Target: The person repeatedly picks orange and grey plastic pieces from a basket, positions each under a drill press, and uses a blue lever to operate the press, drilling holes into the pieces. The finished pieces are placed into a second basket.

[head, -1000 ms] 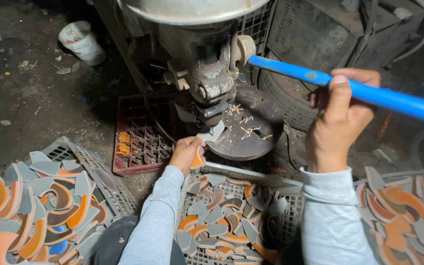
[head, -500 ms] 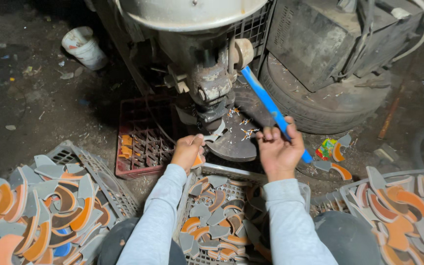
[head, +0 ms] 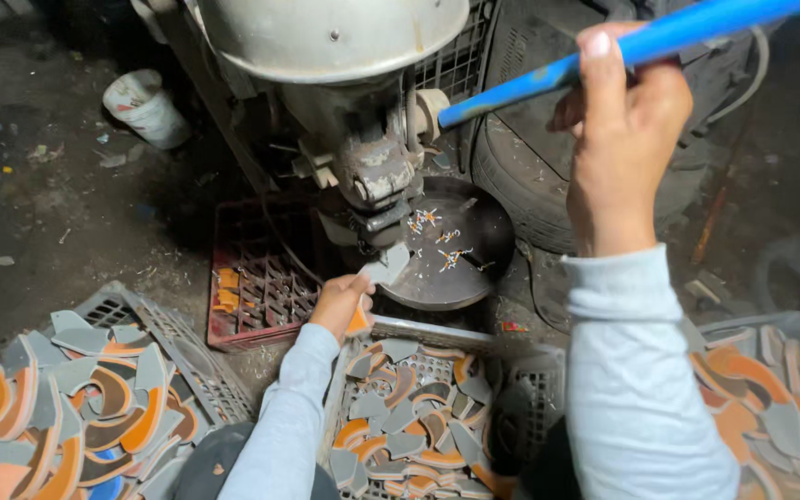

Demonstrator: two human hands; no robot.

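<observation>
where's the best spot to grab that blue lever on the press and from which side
Probably near the free outer end of the blue lever, where the right hand grips it now, fingers wrapped around the bar. It is a long, straight, narrow bar slanting up to the right from the press, so that end likely gives most leverage and stays clear of the machine.

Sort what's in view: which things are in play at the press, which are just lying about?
In play: left hand holding grey piece under press head; right hand gripping blue lever; middle crate of curved pieces.

Lying about: white bucket, tyre, red crate.
</observation>
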